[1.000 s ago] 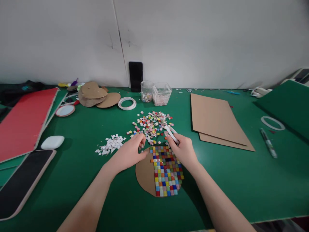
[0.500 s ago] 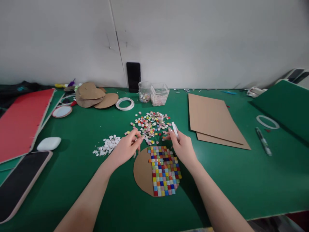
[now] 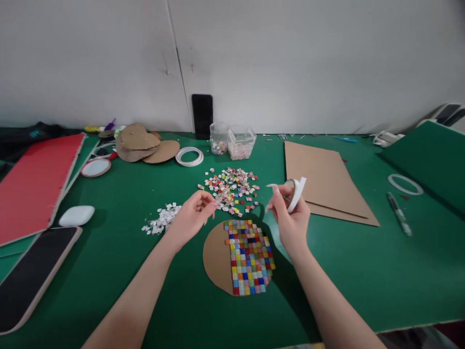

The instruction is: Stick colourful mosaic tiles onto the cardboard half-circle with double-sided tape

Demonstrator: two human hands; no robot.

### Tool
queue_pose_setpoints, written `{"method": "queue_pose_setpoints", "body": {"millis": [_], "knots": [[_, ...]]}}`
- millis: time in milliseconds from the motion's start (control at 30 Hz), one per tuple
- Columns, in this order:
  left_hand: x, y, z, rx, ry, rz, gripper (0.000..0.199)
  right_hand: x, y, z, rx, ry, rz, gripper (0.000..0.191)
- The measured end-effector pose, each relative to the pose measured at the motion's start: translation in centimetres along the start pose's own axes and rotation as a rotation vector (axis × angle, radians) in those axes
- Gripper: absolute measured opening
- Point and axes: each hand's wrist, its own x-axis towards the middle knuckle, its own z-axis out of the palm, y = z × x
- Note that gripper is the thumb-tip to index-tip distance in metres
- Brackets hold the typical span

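Observation:
My left hand (image 3: 196, 211) is closed in a pinch, with a small pale pink mosaic tile (image 3: 218, 199) at its fingertips, just in front of the loose tile pile. My right hand (image 3: 290, 213) grips a roll of white tape (image 3: 297, 195), its short free end sticking up. Below and between both hands lies a round cardboard piece (image 3: 216, 259). Rows of colourful glass mosaic tiles (image 3: 250, 261) cover its right part, while the left part is bare cardboard. Behind it spreads a heap of loose tiles (image 3: 232, 184). White paper scraps (image 3: 162, 220) lie beside my left wrist.
Two clear containers (image 3: 241, 143) and an upright phone (image 3: 202, 116) stand by the wall. Cardboard sheets (image 3: 319, 177) and a marker (image 3: 398, 213) lie to the right. Cut cardboard shapes (image 3: 163, 151), a tape roll (image 3: 189, 156), a white case (image 3: 77, 215) and another phone (image 3: 34, 276) are leftward.
My right hand has moved right and up, away from the tiled cardboard, and the tape roll in it now shows more fully. My left hand has shifted only slightly.

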Motion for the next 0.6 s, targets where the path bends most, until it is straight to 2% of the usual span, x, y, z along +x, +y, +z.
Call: {"method": "queue_pose_setpoints", "body": {"millis": [67,100,167,233,300,367,467,600], "knots": [[-0.5,0.6,0.7,-0.058,-0.002,0.024,0.026,-0.2,-0.5,-0.1,0.098,-0.143,0.082,0.025],[-0.9,0.9,1.2,-0.077,0.003,0.064,0.029,-0.4,-0.7,0.0,0.135,-0.271,0.150,0.035],[-1.7,1.3,2.5,-0.082,0.019,0.143,0.050,-0.9,-1.0,0.1,0.172,-0.532,0.299,0.046],[-2.4,1.5,3.7,-0.085,0.003,0.167,0.061,-1.6,-1.1,0.3,0.161,-0.760,0.389,0.048],[-2.9,1.5,4.6,-0.110,-0.025,0.155,0.062,-2.1,-1.1,0.6,0.145,-0.922,0.431,0.048],[-3.0,1.2,5.0,-0.168,-0.043,0.137,0.060,-2.5,-1.0,0.8,0.142,-0.984,0.456,0.046],[-2.7,0.8,5.0,-0.248,-0.037,0.125,0.055,-2.7,-1.0,1.0,0.173,-0.964,0.522,0.044],[-2.2,0.4,4.7,-0.184,0.078,0.131,0.046,-2.8,-0.9,1.2,0.250,-0.944,0.529,0.041]]}}
